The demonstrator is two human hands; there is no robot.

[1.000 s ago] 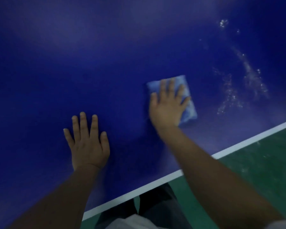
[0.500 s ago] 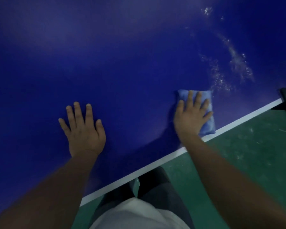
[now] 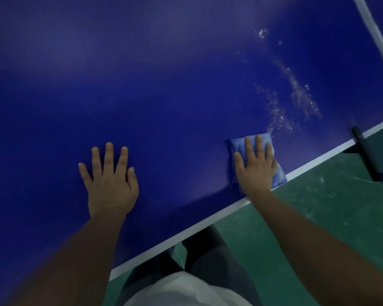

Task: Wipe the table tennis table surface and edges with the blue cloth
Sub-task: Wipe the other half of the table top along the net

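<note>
The dark blue table tennis table fills most of the view, with a white edge line running diagonally along its near side. A folded light-blue cloth lies flat on the surface right at that edge. My right hand presses down on the cloth, fingers spread, covering most of it. Further left, my left hand rests flat on the bare surface, fingers apart and holding nothing. White specks of residue streak the surface just beyond the cloth.
A black net post clamp grips the table edge at the right, with the net's white top band running to the upper right. Green floor lies below the edge. My legs stand against the table's near side.
My right hand has slid the cloth from mid-table toward the near white edge and rightward, closer to the net post. My left hand has stayed planted flat on the surface.
</note>
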